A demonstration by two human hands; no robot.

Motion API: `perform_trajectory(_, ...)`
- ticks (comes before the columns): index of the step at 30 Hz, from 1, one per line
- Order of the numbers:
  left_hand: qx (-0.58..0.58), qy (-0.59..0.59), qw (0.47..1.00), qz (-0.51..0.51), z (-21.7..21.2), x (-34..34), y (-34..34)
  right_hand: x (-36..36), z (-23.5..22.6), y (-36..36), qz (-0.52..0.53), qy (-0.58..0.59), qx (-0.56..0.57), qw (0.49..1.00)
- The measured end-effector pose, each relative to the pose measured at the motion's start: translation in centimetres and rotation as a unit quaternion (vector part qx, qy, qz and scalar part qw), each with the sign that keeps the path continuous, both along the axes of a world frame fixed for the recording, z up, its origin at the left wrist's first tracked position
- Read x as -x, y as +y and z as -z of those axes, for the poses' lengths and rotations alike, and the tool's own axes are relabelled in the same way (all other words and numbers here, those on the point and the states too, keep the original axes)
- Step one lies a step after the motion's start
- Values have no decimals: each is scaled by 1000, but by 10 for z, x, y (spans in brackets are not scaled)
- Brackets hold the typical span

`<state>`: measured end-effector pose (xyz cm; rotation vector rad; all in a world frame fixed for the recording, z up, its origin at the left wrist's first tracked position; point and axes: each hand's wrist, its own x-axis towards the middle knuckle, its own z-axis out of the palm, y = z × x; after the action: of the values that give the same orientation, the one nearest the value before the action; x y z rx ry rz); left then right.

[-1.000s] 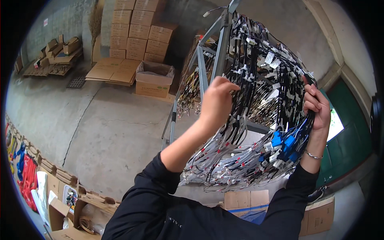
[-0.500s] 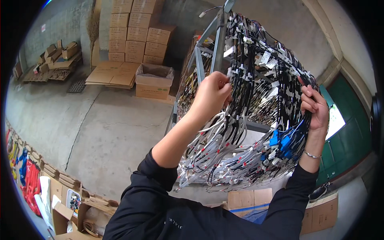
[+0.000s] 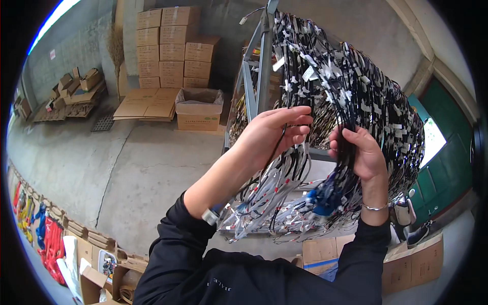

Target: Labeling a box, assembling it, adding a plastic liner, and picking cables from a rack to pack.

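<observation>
A thick mass of black cable harnesses (image 3: 356,96) with white tags hangs over a grey metal rack (image 3: 259,66). Its loose ends with white and red connectors (image 3: 264,208) dangle below, next to a cluster of blue connectors (image 3: 325,195). My left hand (image 3: 272,134) is raised in front of the bundle with fingers spread, a thin black wire running across its palm. My right hand (image 3: 363,152) is closed around a bunch of the black cables at the middle of the bundle.
Stacked cardboard boxes (image 3: 170,46) stand by the far wall, with an open box (image 3: 198,109) and flattened cardboard (image 3: 145,104) on the concrete floor. More boxes (image 3: 412,264) lie at lower right by a green door (image 3: 442,168). Bins of coloured items (image 3: 48,239) line the lower left.
Both hands have moved toward the middle of the bundle. My right hand came in from the bundle's right edge and now grips a bunch of cables; my left hand opened out.
</observation>
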<state>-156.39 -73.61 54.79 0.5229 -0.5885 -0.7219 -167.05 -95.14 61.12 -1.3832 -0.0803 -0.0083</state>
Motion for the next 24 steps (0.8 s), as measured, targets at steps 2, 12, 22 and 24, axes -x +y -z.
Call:
perform_trajectory(2,-36,-2,998,-42,-7,-2,-12,-2,4,5,-6,3,-10,1000)
perform_trajectory(12,-133,-78,963,-219,-17,-16,-38,-19,42,15,-22,12,-16,1000)
perform_trajectory(22,-162,-106,947,-256,-24,-14,-30,-23,58,16,-41,29,-66,997)
perform_trajectory(24,-151,-51,962,-221,-27,-14,-24,-24,60,14,-42,28,-73,996)
